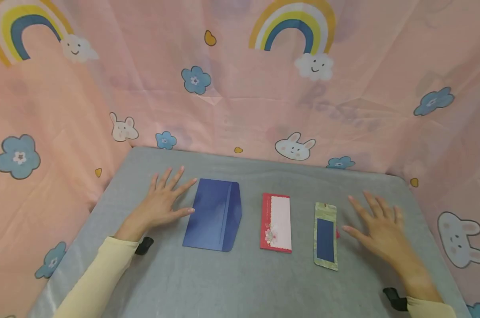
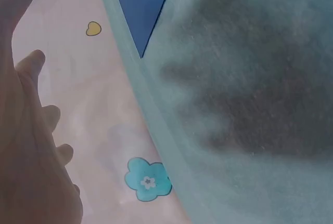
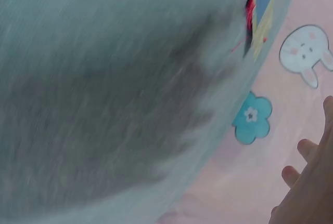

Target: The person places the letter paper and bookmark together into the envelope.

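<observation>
A blue envelope (image 1: 208, 216) with its flap unfolded to the right lies on the grey table. My left hand (image 1: 156, 207) is spread just left of it, holding nothing; in the left wrist view the envelope's corner (image 2: 143, 16) shows at the top. Right of the envelope lies a red card with a white panel (image 1: 281, 223). Further right is a narrow green-patterned piece with a dark blue panel (image 1: 325, 240), a bit of red showing at its right edge. Beside that piece, my right hand (image 1: 383, 229) is spread with nothing in it, casting a shadow on the cloth.
Grey cloth covers the table (image 1: 168, 282). A pink curtain (image 1: 232, 106) printed with rainbows, flowers and rabbits surrounds the back and both sides. Black straps (image 1: 144, 245) sit at the wrists by the cream sleeves (image 1: 100, 274).
</observation>
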A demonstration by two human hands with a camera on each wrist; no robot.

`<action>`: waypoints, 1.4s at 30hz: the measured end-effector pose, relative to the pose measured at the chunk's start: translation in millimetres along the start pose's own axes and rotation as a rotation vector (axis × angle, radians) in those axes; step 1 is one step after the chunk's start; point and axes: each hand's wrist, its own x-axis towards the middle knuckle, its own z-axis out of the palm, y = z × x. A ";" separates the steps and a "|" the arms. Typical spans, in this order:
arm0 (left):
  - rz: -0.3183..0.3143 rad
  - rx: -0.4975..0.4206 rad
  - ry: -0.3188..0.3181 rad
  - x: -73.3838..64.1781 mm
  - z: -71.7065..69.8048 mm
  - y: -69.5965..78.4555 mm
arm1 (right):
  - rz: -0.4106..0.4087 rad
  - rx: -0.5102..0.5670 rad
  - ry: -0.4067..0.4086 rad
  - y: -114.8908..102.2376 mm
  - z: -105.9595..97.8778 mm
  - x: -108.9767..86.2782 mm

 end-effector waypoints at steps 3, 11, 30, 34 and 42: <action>0.001 0.021 -0.002 0.5 1.0 2.2 | -0.021 0.003 0.001 -6.0 0.1 2.6; 0.015 0.029 -0.020 4.1 5.0 15.0 | -0.061 0.059 0.009 -27.5 2.9 10.7; -0.002 0.044 -0.033 8.0 13.8 39.1 | -0.170 0.077 -0.034 -85.1 18.0 49.8; 0.002 0.041 -0.026 10.2 17.4 43.9 | -0.197 0.059 -0.044 -97.3 21.7 56.0; -0.017 0.041 -0.010 13.4 22.8 51.9 | -0.213 0.115 -0.072 -120.0 28.1 64.8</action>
